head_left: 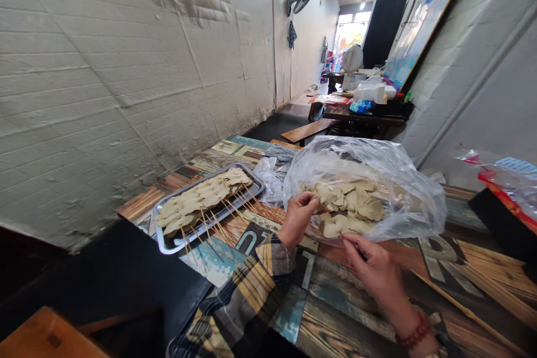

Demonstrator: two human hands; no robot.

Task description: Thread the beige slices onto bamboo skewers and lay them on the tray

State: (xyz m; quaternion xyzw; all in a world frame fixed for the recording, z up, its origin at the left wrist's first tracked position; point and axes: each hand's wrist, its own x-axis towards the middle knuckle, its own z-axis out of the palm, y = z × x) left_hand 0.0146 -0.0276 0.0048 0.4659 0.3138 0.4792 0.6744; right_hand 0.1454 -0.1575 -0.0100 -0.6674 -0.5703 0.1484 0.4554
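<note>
A clear plastic bag (403,212) lies with its mouth toward me, holding a pile of thin beige slices (364,204). My left hand (297,219) is closed in a pinch at the bag's left opening, beside the slices; what sits between its fingertips is too small to make out. Lower down, my right hand (375,268) pinches the near edge of a beige slice (335,226) at the bag's mouth. To the left stands a metal tray (168,246) with rows of skewered beige slices (205,197), their thin wooden sticks (218,226) jutting over the rim toward me.
Loose wooden skewers (465,305) lie at the right of the patchwork-patterned table (335,296). A crumpled plastic bag (271,182) and a grey cloth (280,154) sit behind the tray. At far right is a black box (499,218) with red-edged plastic packaging. A bench (308,130) stands beyond.
</note>
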